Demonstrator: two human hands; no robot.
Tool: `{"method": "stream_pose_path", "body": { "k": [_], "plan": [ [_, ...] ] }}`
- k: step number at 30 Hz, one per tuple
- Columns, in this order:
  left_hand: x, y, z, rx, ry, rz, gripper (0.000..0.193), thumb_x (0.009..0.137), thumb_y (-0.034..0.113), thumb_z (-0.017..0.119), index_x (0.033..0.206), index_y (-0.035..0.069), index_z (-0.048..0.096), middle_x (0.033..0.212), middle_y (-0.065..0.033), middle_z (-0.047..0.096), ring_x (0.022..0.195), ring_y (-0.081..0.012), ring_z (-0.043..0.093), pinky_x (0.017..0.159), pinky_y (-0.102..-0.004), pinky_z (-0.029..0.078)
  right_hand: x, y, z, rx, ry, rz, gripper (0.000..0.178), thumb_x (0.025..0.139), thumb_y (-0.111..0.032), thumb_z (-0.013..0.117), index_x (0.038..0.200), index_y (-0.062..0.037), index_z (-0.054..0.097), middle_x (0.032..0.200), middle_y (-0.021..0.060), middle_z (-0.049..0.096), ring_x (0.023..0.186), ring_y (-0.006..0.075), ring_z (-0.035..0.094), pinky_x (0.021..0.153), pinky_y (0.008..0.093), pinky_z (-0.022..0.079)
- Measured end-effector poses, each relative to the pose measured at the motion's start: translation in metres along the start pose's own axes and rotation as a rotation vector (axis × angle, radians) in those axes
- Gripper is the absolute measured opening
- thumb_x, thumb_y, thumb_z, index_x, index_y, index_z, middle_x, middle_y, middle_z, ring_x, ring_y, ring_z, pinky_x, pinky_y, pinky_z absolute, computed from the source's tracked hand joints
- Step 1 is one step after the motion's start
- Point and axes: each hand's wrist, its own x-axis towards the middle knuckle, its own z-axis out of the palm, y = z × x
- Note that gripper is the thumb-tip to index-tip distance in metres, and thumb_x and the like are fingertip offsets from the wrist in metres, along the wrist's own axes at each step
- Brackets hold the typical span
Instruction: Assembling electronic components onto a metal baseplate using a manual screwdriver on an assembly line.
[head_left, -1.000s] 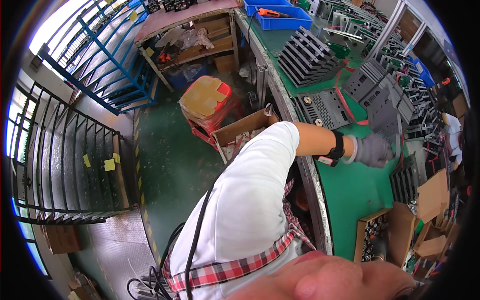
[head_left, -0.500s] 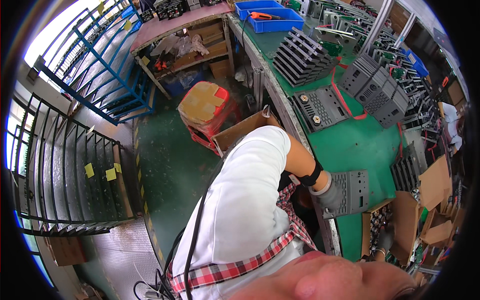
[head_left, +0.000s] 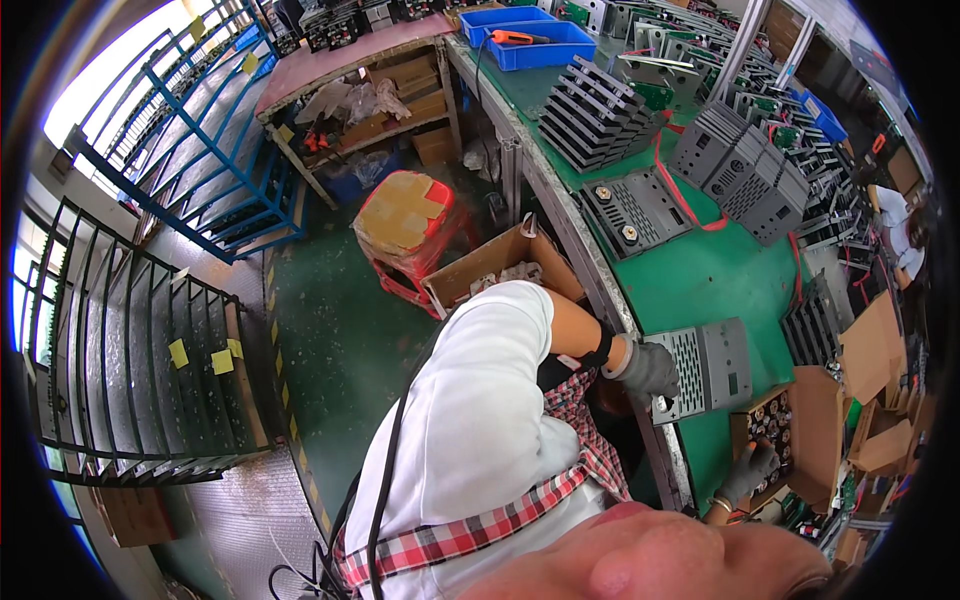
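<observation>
My left hand (head_left: 652, 370), in a grey glove, is closed at the left edge of a grey slotted metal panel (head_left: 712, 362) lying on the green bench. A small shiny round fitting (head_left: 662, 404) shows at the panel's near left corner, just below that hand. At the near side of an open cardboard box (head_left: 815, 425), my gloved right hand (head_left: 748, 472) has its fingers drawn together. Whatever they may hold is hidden. Several small round metal-and-dark parts (head_left: 768, 425) fill the box beside those fingers.
Farther along the bench lies another panel (head_left: 635, 212) with two round fittings, near stacked grey panels (head_left: 745, 170) and a red strap (head_left: 680, 195). Blue trays (head_left: 545, 48) stand at the far end. Left are a red stool (head_left: 405, 225), a floor carton (head_left: 490, 262) and racks (head_left: 150, 350).
My right hand has drawn back from among the parts to the box's near left side. My left hand has shifted slightly away from me along the panel's edge, and the panel has turned a little.
</observation>
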Motion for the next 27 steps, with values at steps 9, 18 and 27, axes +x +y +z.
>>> {"method": "stream_pose_path", "body": {
  "k": [9, 18, 27],
  "plan": [
    [0.000, -0.005, -0.005, -0.080, 0.050, -0.132, 0.040, 0.071, 0.043, 0.057, 0.097, 0.013, 0.055, 0.088, -0.0059, 0.056, 0.079, -0.0261, 0.057, 0.064, -0.0395, 0.047, 0.030, -0.008, 0.012, -0.208, 0.126, 0.236, 0.029, 0.082, -0.022, 0.052, 0.106, -0.0076, 0.049, 0.108, 0.0147, 0.053, 0.100, 0.0325, 0.050, 0.081, 0.0420, 0.040],
    [0.021, 0.022, 0.004, -0.060, 0.147, 0.066, 0.020, 0.068, 0.029, 0.057, 0.078, 0.013, 0.061, 0.076, -0.0054, 0.060, 0.075, -0.0241, 0.059, 0.062, -0.0389, 0.047, 0.057, 0.055, 0.002, 0.749, 0.021, 0.360, 0.033, 0.083, -0.017, 0.051, 0.112, -0.0012, 0.047, 0.111, 0.0075, 0.050, 0.100, 0.0231, 0.050, 0.084, 0.0338, 0.042],
    [0.014, 0.021, -0.012, -0.514, 0.823, 0.065, 0.017, 0.071, 0.015, 0.063, 0.087, 0.011, 0.059, 0.083, -0.0071, 0.057, 0.076, -0.0275, 0.056, 0.066, -0.0369, 0.046, 0.014, -0.162, -0.096, 1.240, -0.174, 0.179, 0.054, 0.080, -0.007, 0.053, 0.130, -0.0064, 0.032, 0.120, 0.0092, 0.046, 0.098, 0.0189, 0.053, 0.074, 0.0294, 0.049]
  ]
}}
